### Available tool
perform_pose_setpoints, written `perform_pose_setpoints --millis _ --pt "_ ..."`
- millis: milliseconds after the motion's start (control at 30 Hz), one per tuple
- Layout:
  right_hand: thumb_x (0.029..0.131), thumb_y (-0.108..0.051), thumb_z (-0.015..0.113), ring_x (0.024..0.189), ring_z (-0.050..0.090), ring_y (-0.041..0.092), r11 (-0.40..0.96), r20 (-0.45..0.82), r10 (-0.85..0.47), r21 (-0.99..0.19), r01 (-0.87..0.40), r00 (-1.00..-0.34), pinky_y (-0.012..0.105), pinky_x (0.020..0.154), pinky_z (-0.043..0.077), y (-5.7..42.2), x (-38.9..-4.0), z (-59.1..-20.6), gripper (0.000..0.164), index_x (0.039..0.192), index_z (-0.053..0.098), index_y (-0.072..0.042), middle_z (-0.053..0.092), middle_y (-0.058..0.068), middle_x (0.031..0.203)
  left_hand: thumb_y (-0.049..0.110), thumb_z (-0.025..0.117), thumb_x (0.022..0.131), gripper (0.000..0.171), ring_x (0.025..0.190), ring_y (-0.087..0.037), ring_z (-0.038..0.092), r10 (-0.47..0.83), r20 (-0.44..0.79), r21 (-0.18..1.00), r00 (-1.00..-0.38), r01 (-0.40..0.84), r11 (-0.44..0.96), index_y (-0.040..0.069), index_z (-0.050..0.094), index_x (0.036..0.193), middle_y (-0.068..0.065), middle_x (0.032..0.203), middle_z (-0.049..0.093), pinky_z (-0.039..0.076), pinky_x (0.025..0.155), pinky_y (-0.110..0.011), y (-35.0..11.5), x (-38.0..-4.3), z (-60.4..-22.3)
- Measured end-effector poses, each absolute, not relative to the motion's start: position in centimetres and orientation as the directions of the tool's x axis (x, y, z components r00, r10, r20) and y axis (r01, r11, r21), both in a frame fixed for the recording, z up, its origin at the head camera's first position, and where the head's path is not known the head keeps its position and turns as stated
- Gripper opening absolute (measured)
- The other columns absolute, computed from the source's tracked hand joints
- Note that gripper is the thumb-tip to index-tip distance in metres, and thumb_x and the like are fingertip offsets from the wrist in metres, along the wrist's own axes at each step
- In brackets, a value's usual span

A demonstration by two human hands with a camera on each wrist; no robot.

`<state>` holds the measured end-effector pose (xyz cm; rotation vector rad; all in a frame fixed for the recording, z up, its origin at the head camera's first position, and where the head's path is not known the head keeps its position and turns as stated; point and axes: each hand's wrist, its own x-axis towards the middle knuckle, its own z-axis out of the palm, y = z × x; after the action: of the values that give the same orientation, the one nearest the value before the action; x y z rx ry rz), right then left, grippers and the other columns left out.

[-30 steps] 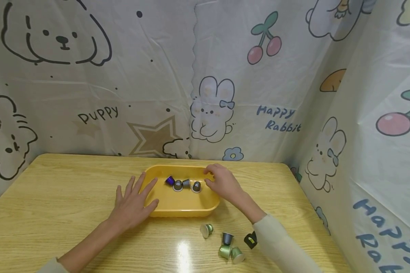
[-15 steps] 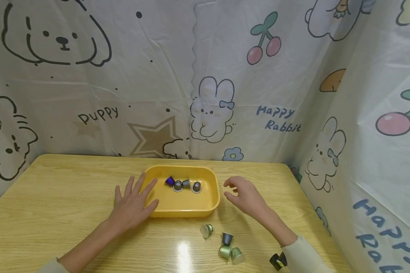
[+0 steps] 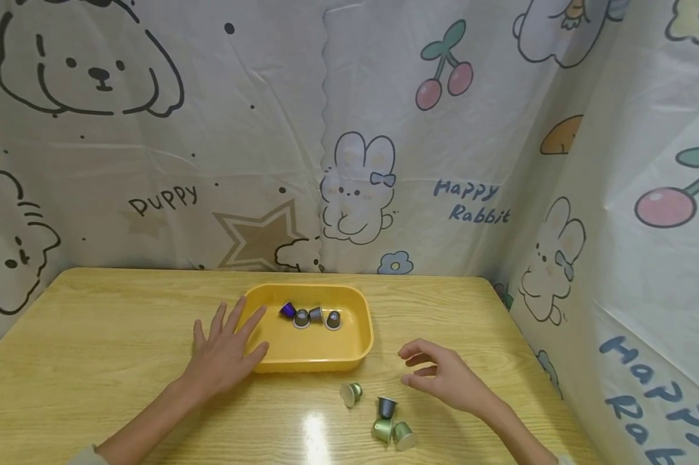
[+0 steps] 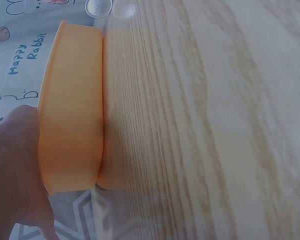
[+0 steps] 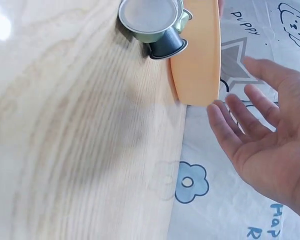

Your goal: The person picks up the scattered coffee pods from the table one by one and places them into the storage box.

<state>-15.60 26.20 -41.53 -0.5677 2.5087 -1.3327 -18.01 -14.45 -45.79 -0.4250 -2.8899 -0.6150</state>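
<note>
My left hand [image 3: 224, 352] lies with spread fingers over the left side of a yellow plastic tray [image 3: 309, 345]. In the left wrist view it meets the tray's outer wall [image 4: 72, 110]. Inside the tray, toward its back, are a purple coffee capsule [image 3: 288, 310] and several grey and dark ones, one a dark capsule [image 3: 333, 320]. My right hand [image 3: 445, 378] hovers above the table, right of the tray, fingers loosely bent and holding nothing. Left of it lie a green capsule [image 3: 351, 394], a dark grey capsule [image 3: 387, 407] and two more green capsules [image 3: 404, 436], these last three grouped closely.
The wood-grain table [image 3: 123, 316] ends at the back against a printed cloth [image 3: 245, 142]. Another side of this cloth [image 3: 628, 271] hangs along the right edge. Bare wood lies left and right of the tray.
My right hand has come away from the tray's right rim, moving right and toward me. The left hand and the capsules keep their places; the head view has shifted slightly.
</note>
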Motion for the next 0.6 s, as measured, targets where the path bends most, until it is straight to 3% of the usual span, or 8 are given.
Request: perform_pose_setpoints --millis 167,600 --pt "0.093 -0.016 0.072 0.115 0.058 0.038 0.468 -0.126 -0.503 -0.872 -0.146 -0.855 0.037 0.09 0.053 27.2 -14.2 -41.8 0.041 0.128 0.057 -0.001 0.058 0.019 0.127 0.042 0.055 0.1 0.063 0.142 -0.056 0.011 0.244 0.211 0.38 -0.947 0.309 0.872 0.013 0.041 0.154 -0.025 0.161 0.018 0.004 0.098 -0.083 -14.4 -18.0 -45.9" --pt "0.091 -0.016 0.075 0.11 0.06 0.034 0.43 -0.201 -0.552 -0.9 -0.07 -0.809 0.033 0.084 0.055 27.7 -11.9 -44.1 0.036 0.122 0.061 -0.004 0.06 0.015 0.124 0.041 0.056 0.099 0.063 0.142 -0.056 0.012 0.24 0.208 0.388 -0.948 0.305 0.87 0.013 0.041 0.154 -0.025 0.161 0.019 0.004 0.098 -0.083 -14.4 -17.9 -45.8"
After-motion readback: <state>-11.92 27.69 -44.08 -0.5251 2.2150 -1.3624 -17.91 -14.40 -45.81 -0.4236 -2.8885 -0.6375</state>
